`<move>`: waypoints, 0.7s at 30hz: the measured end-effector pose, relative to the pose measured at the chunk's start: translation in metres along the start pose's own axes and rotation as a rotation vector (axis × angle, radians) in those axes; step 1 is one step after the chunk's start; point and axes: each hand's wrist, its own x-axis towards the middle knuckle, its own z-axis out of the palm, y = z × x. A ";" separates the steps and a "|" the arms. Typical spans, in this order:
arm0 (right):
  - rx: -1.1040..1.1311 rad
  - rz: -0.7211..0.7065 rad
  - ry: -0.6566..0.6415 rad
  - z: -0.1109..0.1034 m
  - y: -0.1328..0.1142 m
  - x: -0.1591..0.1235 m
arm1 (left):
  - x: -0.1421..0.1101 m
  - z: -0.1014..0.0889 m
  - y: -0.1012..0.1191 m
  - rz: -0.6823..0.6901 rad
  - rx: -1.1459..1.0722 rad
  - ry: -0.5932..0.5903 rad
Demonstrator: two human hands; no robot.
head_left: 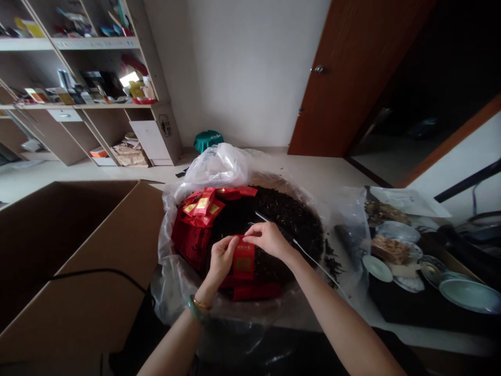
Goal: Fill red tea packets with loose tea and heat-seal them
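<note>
A red packet [243,261] with a gold panel hangs upright between my hands. My left hand [222,256] pinches its top left corner. Opposite it, my right hand [266,239] grips the top edge with thumb and finger. Below and behind them lies a heap of dark dried leaves, apparently tea [291,209], in a large round container lined with clear plastic [223,167]. Stacked red packets [191,237] fill the left side of the heap, with several loose ones on top. Another red packet [256,291] lies flat near the front rim. Whether the held packet is open at the top cannot be made out.
An open cardboard box [105,271] stands at the left. On the right are lidded dishes [467,295] and bags on a dark surface. A white cable [319,263] crosses the container's right rim. Behind are shelves [105,44] and a brown door [352,78].
</note>
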 end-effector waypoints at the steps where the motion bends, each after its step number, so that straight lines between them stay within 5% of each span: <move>1: -0.002 -0.002 0.009 0.000 0.000 0.000 | -0.001 0.002 -0.001 -0.024 -0.048 -0.006; 6: 0.035 0.020 0.008 0.004 0.000 0.000 | -0.008 0.009 -0.008 -0.361 -0.375 -0.262; 9: 0.016 0.016 -0.008 0.002 0.007 0.004 | -0.008 0.012 -0.013 -0.487 -0.419 -0.266; 14: -0.479 -0.035 0.237 -0.014 0.037 0.011 | -0.003 0.010 -0.019 -0.513 -0.442 -0.150; 17: -0.826 0.019 0.199 -0.016 0.056 0.011 | 0.000 0.007 -0.022 -0.496 -0.441 -0.141; 21: -1.000 0.039 0.179 -0.005 0.069 0.008 | 0.001 0.004 -0.024 -0.473 -0.441 -0.148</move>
